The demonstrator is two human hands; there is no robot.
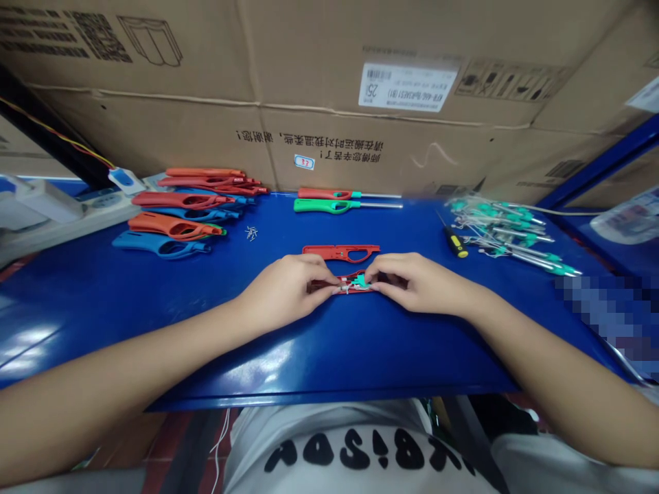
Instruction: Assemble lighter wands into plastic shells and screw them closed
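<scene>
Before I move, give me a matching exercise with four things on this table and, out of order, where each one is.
Things
1. Screwdriver
2. Small metal pieces
3. Green lighter
4. Right hand

Places
A. Alongside the red lighter, near the carton
B. Fingertips at the teal piece
C. Beside the heap of metal-tubed parts
D. Beside the stacked coloured handles

Right pairs: 1-C, 2-D, 3-A, 4-B.

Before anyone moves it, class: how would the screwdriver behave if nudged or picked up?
The screwdriver might roll a little, since its black-and-yellow handle looks roundish. Its thin, straight shaft suggests it would be stiff when lifted, probably heavier toward the thicker handle.
</scene>
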